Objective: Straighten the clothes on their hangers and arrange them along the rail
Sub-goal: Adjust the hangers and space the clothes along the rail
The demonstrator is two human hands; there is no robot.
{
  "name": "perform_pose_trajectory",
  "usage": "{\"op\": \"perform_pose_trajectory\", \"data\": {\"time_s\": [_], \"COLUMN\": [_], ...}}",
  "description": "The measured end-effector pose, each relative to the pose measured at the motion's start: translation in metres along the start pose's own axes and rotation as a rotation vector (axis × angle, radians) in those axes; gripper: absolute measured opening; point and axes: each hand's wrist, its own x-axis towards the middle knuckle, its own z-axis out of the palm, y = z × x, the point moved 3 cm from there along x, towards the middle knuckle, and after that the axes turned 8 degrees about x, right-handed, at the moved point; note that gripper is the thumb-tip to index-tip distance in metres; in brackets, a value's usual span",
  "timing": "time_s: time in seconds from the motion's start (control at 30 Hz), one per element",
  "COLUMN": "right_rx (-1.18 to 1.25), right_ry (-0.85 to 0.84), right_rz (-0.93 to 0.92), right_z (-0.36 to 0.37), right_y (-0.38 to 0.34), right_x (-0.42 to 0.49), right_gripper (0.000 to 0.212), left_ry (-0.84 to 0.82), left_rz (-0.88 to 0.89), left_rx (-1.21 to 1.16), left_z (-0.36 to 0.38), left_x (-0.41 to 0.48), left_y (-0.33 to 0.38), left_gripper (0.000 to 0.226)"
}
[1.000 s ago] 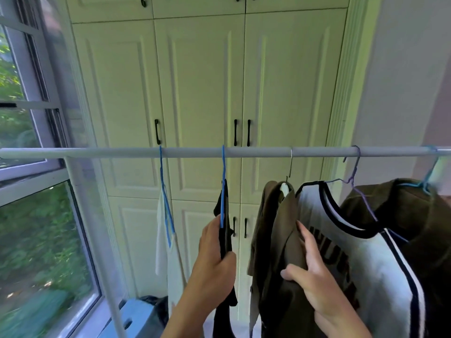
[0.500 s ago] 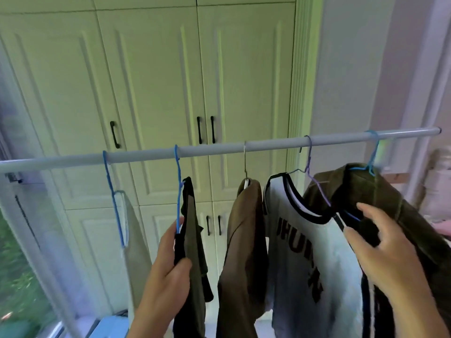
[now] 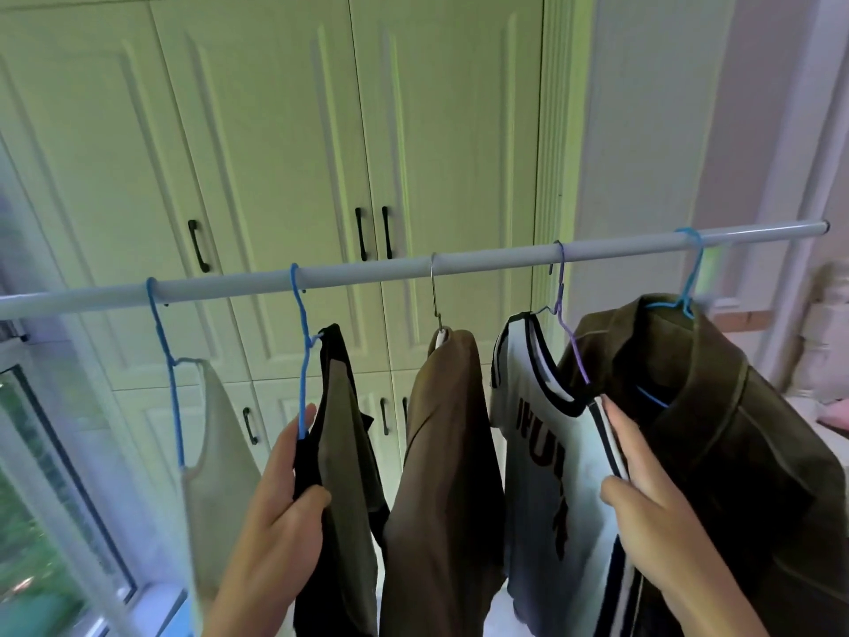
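Several garments hang on a white rail [image 3: 367, 272]. From the left: a pale vest [image 3: 220, 452] on a blue hanger, a black and olive top [image 3: 342, 434], a brown garment [image 3: 448, 452] on a metal hook, a white jersey [image 3: 537, 434] with black trim on a purple hanger, and a dark olive jacket [image 3: 716, 434] on a blue hanger. My left hand [image 3: 280, 512] grips the black top's edge and its blue hanger [image 3: 301, 360]. My right hand [image 3: 652, 503] pinches the jersey's striped right shoulder edge, beside the jacket.
Cream cupboard doors [image 3: 285, 167] with black handles stand behind the rail. A window [image 3: 41, 498] runs along the left. The rail's right end [image 3: 824, 226] stops near a pale wall and white upright. Something pink lies at the far right.
The view has swung right. My right hand left the brown garment, passed the jacket's collar and now holds the jersey's shoulder edge. My left hand still grips the black top.
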Motion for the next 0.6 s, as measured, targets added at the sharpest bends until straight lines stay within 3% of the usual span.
{"op": "perform_pose_trajectory", "data": {"time_s": [0.27, 0.33, 0.43, 0.6], "right_rx": [-0.058, -0.184, -0.242, -0.105], "right_ry": [-0.039, 0.057, 0.229, 0.183], "right_rz": [-0.084, -0.187, -0.484, -0.666], "right_z": [0.002, 0.003, 0.010, 0.017], "right_y": [0.007, 0.009, -0.001, -0.012], "right_x": [-0.001, -0.002, -0.009, -0.012], "right_gripper": [0.080, 0.084, 0.078, 0.064], "left_ry": [0.041, 0.044, 0.072, 0.120], "left_rz": [0.021, 0.024, 0.053, 0.017], "left_rx": [0.021, 0.022, -0.012, -0.024], "left_z": [0.003, 0.004, 0.001, 0.002], "left_x": [-0.007, -0.010, -0.015, -0.029], "left_y": [0.001, -0.001, -0.002, -0.007], "left_gripper": [0.083, 0.084, 0.077, 0.074]}}
